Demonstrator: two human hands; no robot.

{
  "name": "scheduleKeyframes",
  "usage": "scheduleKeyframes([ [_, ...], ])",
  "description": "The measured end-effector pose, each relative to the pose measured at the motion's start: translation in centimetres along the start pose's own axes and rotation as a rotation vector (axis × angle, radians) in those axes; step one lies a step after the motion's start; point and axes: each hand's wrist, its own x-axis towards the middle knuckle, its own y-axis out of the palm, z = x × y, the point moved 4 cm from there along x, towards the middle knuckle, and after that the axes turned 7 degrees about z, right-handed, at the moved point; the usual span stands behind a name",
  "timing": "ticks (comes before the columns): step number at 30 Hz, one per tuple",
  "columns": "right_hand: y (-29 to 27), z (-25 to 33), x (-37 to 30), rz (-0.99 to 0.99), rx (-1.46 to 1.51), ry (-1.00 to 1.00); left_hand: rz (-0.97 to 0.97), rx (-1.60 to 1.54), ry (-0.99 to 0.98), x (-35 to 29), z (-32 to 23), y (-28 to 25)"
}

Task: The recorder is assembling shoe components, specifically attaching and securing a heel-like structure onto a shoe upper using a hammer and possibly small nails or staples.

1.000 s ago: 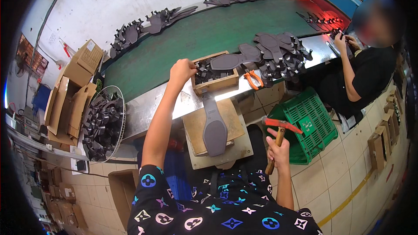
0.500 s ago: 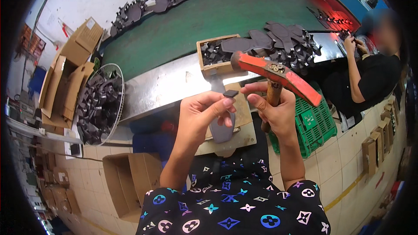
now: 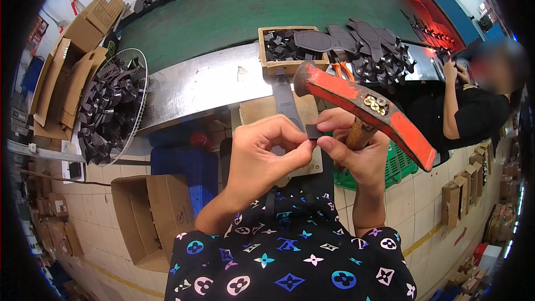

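Note:
Between its thumb and index finger, my left hand pinches a small, flat, black heel tip. My right hand touches the other side of that piece with thumb and fingertips. It also keeps hold of a hammer with a worn red head, its wooden handle lying in the palm. Below and beyond the hands a dark grey shoe sole lies on a pale board, partly hidden by my fingers. A wooden box of small black pieces stands just beyond.
Soles with heels are piled right of the box, by a green conveyor belt. A wire basket of black heels stands left. Below are a cardboard box and a green crate. A co-worker sits right.
My hands have come together, and the right fingertips now meet the heel tip held by the left. The hammer head has come closer and lower. The view has shifted slightly.

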Motion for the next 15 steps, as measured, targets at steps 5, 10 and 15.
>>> scheduleKeyframes([
  [5,0.1,-1.1,0.4,0.004,0.018,0.186,-0.083,0.387,0.178,0.1,-0.6,-0.4],
  [10,0.1,-2.2,0.5,0.037,0.036,0.121,-0.111,0.633,0.250,0.2,-1.1,0.1],
  [15,0.0,-3.1,0.5,-0.009,-0.050,0.192,-0.111,0.831,0.330,0.4,0.2,0.3],
])
